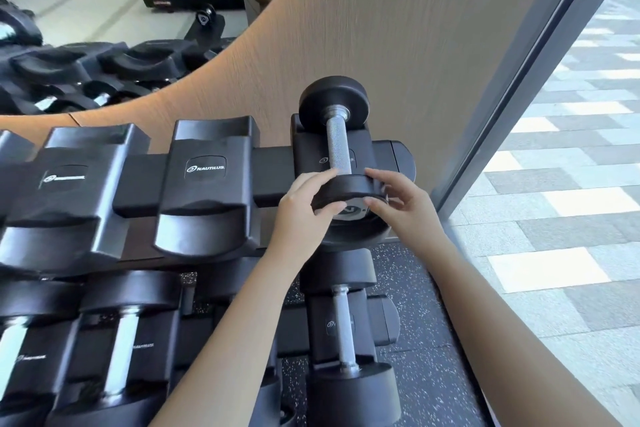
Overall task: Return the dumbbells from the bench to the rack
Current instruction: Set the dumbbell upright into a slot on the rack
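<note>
A small black dumbbell (338, 146) with a knurled steel handle lies in the rightmost cradle of the rack's top row (391, 156). Its far head rests at the back and its near head sits at the cradle's front. My left hand (304, 201) grips the left side of the near head. My right hand (401, 201) holds the right side of the same head, fingers curled over its face. The bench is not in view.
Two empty black cradles (207, 180) stand to the left on the top row. The lower row holds several dumbbells, one (344, 326) directly below my hands. A wood-panelled wall (398, 28) rises behind the rack; a window frame (519, 87) runs on the right.
</note>
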{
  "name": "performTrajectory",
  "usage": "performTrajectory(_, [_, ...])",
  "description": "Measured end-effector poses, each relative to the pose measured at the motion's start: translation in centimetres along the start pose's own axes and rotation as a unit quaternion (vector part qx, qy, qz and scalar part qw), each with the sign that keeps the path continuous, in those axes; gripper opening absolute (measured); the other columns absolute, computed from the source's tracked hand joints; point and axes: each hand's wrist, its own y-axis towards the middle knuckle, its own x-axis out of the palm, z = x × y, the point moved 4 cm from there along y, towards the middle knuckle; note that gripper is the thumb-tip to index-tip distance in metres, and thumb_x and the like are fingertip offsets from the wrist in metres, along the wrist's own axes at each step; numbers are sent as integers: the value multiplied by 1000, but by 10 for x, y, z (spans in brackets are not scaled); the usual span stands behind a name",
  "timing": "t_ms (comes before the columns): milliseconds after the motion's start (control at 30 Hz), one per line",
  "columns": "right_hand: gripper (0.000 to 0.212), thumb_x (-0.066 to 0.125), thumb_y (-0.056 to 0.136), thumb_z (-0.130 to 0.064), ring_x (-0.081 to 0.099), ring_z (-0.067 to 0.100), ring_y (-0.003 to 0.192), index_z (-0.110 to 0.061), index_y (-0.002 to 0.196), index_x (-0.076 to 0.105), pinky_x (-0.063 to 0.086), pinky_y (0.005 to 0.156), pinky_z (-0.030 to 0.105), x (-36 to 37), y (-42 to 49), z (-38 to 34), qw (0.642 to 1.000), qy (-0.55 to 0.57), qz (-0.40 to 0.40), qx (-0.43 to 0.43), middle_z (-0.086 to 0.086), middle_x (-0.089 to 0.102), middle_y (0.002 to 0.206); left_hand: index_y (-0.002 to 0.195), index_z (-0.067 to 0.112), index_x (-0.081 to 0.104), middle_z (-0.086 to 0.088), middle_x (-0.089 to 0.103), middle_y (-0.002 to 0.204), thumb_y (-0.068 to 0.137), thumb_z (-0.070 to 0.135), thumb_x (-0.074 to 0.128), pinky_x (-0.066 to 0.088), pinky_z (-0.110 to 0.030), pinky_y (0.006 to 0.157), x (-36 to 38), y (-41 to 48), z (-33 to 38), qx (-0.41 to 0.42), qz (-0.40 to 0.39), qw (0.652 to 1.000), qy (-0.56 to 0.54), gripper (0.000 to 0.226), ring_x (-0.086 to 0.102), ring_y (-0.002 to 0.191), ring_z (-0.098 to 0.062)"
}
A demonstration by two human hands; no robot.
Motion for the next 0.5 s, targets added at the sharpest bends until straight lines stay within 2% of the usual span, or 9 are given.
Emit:
performTrajectory(33, [39, 68, 80, -11, 53, 6, 87, -37, 108, 60, 42, 86, 21, 4, 3, -8, 998, -48, -14, -26, -4, 58, 96, 120, 13, 57, 5, 55, 108, 76, 4, 69, 32, -2, 88, -1, -2, -5, -19, 2, 1000, -11, 47, 49, 99, 4])
performTrajectory(100, [37, 68, 79, -11, 50, -2, 81, -26, 112, 62, 37, 77, 11, 12, 8, -25, 986, -142, -39, -77, -8, 55, 95, 122, 16, 54, 4, 55, 111, 79, 5, 67, 40, -19, 96, -3, -7, -18, -61, 3, 997, -39, 47, 54, 104, -8])
performTrajectory(200, [37, 67, 79, -10, 53, 13, 87, -18, 115, 62, 39, 77, 19, 22, 10, -37, 964, -235, -51, -110, 1, 58, 103, 122, 20, 53, -2, 57, 120, 82, 1, 62, 39, -38, 103, -6, -11, -32, -112, -2, 989, -101, 45, 53, 114, -15])
performTrajectory(300, [36, 69, 76, -7, 52, 14, 84, -17, 111, 66, 38, 76, 20, 21, 10, -38, 971, -219, -27, -91, 1, 59, 101, 117, 26, 54, -5, 59, 123, 83, -1, 58, 39, -42, 104, -5, -14, -38, -136, 10, 980, -141, 44, 54, 115, -16])
performTrajectory(433, [36, 72, 71, -2, 51, 11, 81, -16, 105, 69, 36, 70, 9, 17, 12, -35, 983, -171, -1, -62, -3, 56, 91, 108, 28, 59, -8, 63, 112, 79, -2, 61, 43, -46, 97, -1, -8, -38, -128, 24, 983, -127, 41, 59, 102, -23])
performTrajectory(500, [36, 71, 71, -1, 51, 8, 78, -17, 104, 69, 36, 69, 4, 15, 11, -31, 989, -142, 11, -49, -3, 57, 88, 100, 34, 59, -5, 64, 105, 77, -2, 64, 45, -45, 94, -2, -3, -38, -117, 8, 987, -107, 43, 60, 96, -18])
